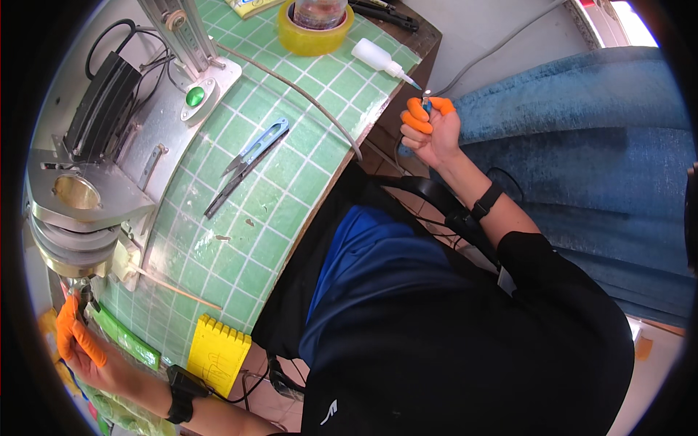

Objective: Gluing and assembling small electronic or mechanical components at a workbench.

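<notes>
My right hand (434,134), with orange finger covers, is raised beyond the table's right edge. Its thumb and fingers pinch a small blue piece with a silvery top (427,104), too small to name. Close to it, a white squeeze bottle (373,54) with a thin blue tip lies at the table edge. At the far left, my left hand (86,356), also in orange finger covers, reaches beneath the round metal head (73,247) of a bench machine. Its fingers close at a small dark metal part (86,294); what they grip is partly hidden.
On the green tiled tabletop (280,207) lie blue-handled snips (265,139) and dark tweezers (234,190). A yellow tape roll (314,42) stands at the back. A cable (305,91) crosses the table. A yellow notched block (219,356) sits at the near edge; blue fabric (574,160) hangs at right.
</notes>
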Tool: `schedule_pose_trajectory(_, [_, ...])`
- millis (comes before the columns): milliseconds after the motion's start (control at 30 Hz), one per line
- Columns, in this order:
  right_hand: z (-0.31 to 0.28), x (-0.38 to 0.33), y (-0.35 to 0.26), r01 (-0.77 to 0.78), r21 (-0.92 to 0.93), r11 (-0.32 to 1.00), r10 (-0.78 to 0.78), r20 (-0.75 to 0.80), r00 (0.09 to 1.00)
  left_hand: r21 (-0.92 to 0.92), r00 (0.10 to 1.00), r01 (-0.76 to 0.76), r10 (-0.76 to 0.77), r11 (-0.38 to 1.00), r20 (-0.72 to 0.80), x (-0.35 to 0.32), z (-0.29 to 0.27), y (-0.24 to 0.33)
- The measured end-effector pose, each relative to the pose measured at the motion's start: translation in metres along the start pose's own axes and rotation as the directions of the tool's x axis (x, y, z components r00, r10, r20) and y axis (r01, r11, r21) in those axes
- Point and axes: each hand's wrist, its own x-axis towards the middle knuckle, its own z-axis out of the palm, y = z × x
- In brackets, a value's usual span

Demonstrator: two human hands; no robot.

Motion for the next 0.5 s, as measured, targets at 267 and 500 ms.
schedule_pose_trajectory(267, [0.0030,-0.0009,0.0023,-0.003,0.010,1.000,0.003,-0.006,1.000,-0.032,1.000,0.008,-0.008,0.999,-0.004,-0.0019,-0.0027,-0.0040])
schedule_pose_trajectory(500, [-0.0029,0.0006,0.0023,-0.006,0.025,1.000,0.004,0.051,0.999,-0.048,0.999,0.009,-0.010,0.999,-0.031,-0.0009,0.0001,-0.0027])
